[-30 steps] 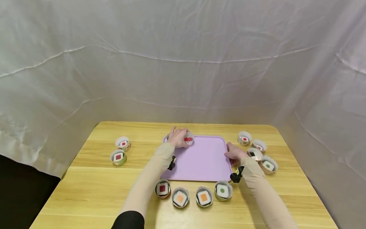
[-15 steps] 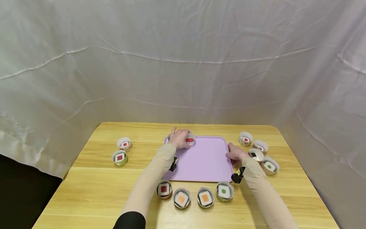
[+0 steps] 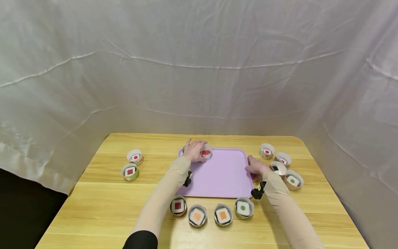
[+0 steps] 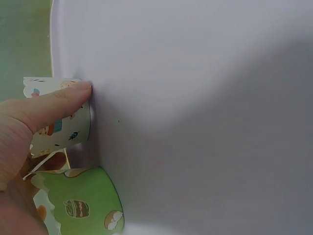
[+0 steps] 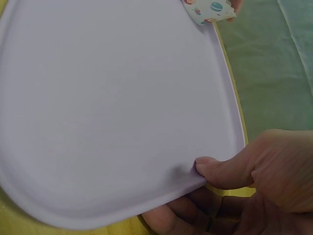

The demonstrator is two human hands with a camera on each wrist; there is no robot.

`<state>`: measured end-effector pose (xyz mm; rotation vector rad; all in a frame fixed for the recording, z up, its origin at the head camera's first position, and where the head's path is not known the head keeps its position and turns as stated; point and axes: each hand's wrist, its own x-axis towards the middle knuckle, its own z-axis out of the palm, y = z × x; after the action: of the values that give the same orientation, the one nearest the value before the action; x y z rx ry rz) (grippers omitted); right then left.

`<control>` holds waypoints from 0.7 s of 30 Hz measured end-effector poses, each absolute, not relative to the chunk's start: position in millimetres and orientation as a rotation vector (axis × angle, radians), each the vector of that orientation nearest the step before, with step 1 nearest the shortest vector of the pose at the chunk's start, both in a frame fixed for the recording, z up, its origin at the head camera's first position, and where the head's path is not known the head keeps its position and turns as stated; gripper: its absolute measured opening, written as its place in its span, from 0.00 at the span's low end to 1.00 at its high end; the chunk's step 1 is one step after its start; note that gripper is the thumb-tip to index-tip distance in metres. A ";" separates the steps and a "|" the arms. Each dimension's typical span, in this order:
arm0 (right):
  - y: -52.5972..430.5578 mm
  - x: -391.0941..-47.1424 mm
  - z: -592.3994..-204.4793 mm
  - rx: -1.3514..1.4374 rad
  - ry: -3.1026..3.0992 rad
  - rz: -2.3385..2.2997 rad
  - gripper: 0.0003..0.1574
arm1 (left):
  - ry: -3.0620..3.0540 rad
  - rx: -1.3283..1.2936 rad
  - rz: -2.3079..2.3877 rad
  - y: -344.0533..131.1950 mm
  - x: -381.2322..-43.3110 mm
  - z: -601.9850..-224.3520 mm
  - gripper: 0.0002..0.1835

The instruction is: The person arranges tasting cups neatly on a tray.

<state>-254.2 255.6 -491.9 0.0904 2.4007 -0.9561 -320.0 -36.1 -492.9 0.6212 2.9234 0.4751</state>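
A lilac tray [image 3: 220,176] lies on the wooden table. At its far left part stands a white printed paper cupcake cup [image 4: 73,133] with a red filling visible from the head view. My left hand [image 3: 193,151] grips this cup, thumb on its outer wall and fingers partly hidden behind it. Close beside it on the tray is a green paper cupcake cup [image 4: 90,205], covered by the hand in the head view. My right hand [image 3: 256,165] holds the tray's right edge, the thumb pressing on top of the rim and the other fingers under it.
Several cups with white square sushi-like pieces [image 3: 223,215] stand in a row before the tray. Two more cups [image 3: 130,172] are at left. A cluster of cups [image 3: 293,180] sits right by the right wrist. A pale curtain [image 3: 199,90] surrounds the table.
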 end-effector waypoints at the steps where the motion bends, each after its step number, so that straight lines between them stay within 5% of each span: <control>1: 255.1 -254.2 -491.7 0.089 2.403 -0.958 0.18 | 2.920 0.620 0.471 -37.3 -320.0 -492.2 0.47; 21: 253.7 -256.9 -487.5 0.074 2.416 -0.943 0.18 | 2.834 0.524 0.984 -75.2 -315.3 -479.5 0.54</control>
<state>-256.9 253.7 -487.5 0.0735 2.4155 -0.9430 -315.3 -75.2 -479.5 0.5240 2.8339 0.9837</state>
